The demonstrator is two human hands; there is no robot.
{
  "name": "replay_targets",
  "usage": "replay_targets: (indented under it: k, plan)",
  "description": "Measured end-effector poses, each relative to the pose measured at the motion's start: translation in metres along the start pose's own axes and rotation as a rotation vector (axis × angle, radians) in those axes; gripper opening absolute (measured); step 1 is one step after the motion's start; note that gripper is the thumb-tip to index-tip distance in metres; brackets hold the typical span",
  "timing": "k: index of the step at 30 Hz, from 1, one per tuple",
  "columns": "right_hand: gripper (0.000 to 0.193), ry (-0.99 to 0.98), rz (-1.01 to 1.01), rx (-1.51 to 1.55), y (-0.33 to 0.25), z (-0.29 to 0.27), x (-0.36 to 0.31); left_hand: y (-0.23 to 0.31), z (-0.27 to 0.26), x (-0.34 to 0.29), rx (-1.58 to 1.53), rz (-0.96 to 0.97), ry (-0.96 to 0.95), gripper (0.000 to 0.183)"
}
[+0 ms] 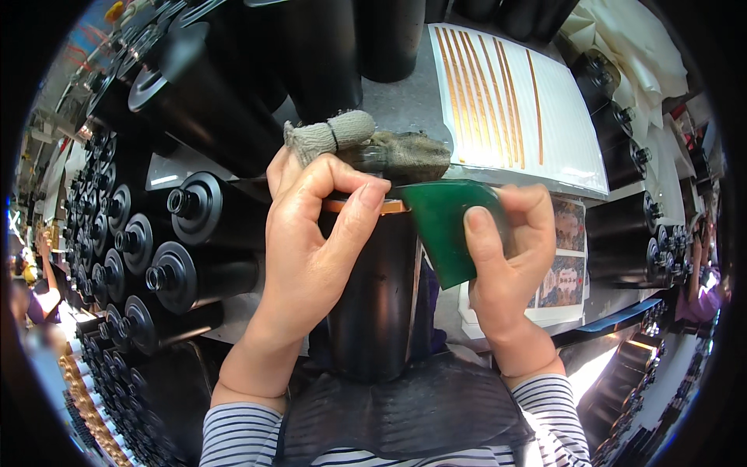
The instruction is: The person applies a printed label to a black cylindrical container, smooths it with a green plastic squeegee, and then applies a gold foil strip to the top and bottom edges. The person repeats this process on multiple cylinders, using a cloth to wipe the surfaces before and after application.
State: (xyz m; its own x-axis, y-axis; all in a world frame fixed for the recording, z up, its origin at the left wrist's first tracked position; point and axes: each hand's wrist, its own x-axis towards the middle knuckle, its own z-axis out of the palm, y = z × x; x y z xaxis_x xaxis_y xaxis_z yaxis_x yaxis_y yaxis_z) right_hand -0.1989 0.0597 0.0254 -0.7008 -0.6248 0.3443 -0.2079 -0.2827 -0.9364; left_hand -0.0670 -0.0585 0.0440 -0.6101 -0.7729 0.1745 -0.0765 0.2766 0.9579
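A black cylinder stands between my forearms, its lower end near my dark apron. My left hand pinches thumb and forefinger together at a copper-coloured strip lying across the cylinder's upper part. Behind those knuckles is a grey knit sleeve with a black band, apparently over another finger of that hand. My right hand grips a flat green scraper between thumb and fingers. The scraper's upper left corner is close to the strip's right end; whether they touch I cannot tell.
Beyond the cylinder lies a worn grey-brown cloth wrap. A white backing sheet with several copper strips is at the upper right, above printed sheets. Black bottle-shaped cylinders crowd the left; more line the right.
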Motion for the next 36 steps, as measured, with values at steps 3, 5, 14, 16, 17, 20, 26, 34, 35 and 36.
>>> replay_targets:
  k: [3,5,14,16,17,20,26,34,35,36]
  plan:
    - [0.021,0.101,-0.032,-0.059,0.006,-0.007,-0.002,0.001,0.000,-0.004,0.021,-0.006,0.062,0.016]
    - [0.023,0.105,-0.088,-0.125,0.019,-0.017,-0.007,-0.007,-0.002,-0.017,0.014,0.137,0.189,0.030]
    - [0.019,-0.359,-0.694,-0.354,-0.021,0.015,-0.013,-0.009,-0.005,-0.057,0.297,0.236,0.094,0.067]
    - [0.011,-0.100,-0.583,-0.286,-0.017,0.014,-0.018,-0.003,-0.008,-0.058,0.525,0.327,0.070,0.063]
    - [0.011,0.040,-0.494,-0.231,-0.010,0.013,-0.020,-0.004,-0.005,-0.056,0.642,0.423,0.148,0.056]
    - [0.017,0.249,-0.141,-0.126,0.017,-0.028,-0.009,0.005,0.011,-0.057,0.771,0.596,0.322,0.044]
    - [0.018,0.206,0.161,0.030,0.040,-0.025,-0.009,0.011,0.023,-0.037,0.781,0.725,0.148,0.013]
    - [0.025,-0.289,-0.655,-0.306,-0.015,0.043,-0.020,-0.059,-0.014,-0.067,-0.318,-0.126,-0.121,0.087]
    - [0.028,-0.474,-0.604,-0.160,-0.030,0.041,-0.018,-0.072,-0.011,-0.069,-0.406,-0.115,-0.139,0.085]
    - [0.031,-0.586,-0.486,-0.025,-0.034,0.031,-0.016,-0.052,-0.014,-0.059,-0.653,-0.219,-0.191,0.085]
